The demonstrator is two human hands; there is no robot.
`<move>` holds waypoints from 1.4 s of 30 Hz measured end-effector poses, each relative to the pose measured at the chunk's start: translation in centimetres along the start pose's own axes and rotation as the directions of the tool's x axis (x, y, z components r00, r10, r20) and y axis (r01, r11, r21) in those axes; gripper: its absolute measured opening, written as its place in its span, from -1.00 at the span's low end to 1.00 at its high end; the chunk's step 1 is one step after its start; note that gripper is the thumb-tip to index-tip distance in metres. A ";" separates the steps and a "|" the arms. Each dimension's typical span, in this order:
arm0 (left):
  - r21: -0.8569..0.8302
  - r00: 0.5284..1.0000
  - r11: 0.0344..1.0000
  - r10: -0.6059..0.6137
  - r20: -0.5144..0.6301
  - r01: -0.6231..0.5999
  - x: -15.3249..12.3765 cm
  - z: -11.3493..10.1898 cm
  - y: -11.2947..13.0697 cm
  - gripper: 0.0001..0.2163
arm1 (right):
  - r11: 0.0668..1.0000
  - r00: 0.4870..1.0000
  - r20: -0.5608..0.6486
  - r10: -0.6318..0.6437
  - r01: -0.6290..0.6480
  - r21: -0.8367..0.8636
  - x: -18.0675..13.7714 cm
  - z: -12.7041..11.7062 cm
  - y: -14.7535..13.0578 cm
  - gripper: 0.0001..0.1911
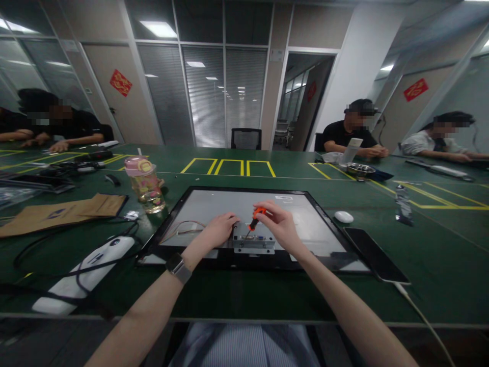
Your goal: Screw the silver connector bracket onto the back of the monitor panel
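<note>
A monitor (309,229) lies face down on the green table, its grey metal back up inside a black frame. A small metal port bracket (255,243) sits near its front edge. My right hand (278,222) is closed on an orange-handled screwdriver (255,219), its tip angled down-left onto the bracket. My left hand (218,230), with a watch on the wrist, rests curled on the panel just left of the bracket, touching its left end. Thin wires (183,227) run across the panel to the left.
A pink-lidded drink bottle (146,185), a brown paper bag (63,212), a white power strip (86,272) with black cables lie left. A white mouse (344,216) and a phone (374,255) lie right. Three other people sit at the far sides.
</note>
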State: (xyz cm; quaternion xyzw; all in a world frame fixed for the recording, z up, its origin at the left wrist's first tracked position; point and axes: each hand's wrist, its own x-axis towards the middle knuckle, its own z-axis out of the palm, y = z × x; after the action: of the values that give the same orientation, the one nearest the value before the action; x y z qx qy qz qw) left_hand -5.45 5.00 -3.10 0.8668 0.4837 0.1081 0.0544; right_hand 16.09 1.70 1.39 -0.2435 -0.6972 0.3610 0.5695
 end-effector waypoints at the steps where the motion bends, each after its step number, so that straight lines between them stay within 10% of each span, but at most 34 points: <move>1: 0.000 1.000 1.000 -0.003 -0.001 0.003 0.0 0.0 0.0 -0.59 | 1.000 1.000 -0.025 -0.014 0.013 -0.022 0.1 -0.1 0.1 -0.81; 9: 0.013 1.000 1.000 -0.011 0.012 0.011 0.0 -0.2 0.3 -0.60 | 0.991 0.990 0.120 0.069 -0.082 0.104 0.0 -0.5 0.1 -0.61; 19: -0.020 1.000 1.000 -0.013 0.003 0.013 0.1 0.1 0.0 -0.59 | 1.000 0.992 -0.127 0.022 -0.022 -0.005 0.3 0.0 0.4 -0.80; 42: -0.018 1.000 1.000 -0.010 0.012 0.010 -0.1 -0.3 0.3 -0.59 | 0.952 0.983 0.112 0.144 -0.168 0.257 0.0 -0.1 0.4 -0.72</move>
State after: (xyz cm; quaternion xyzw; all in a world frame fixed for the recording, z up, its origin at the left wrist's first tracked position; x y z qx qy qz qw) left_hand -5.36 4.80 -2.78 0.8645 0.4867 0.1069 0.0659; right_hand 16.12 1.96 1.03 -0.2025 -0.6466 0.5057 0.5340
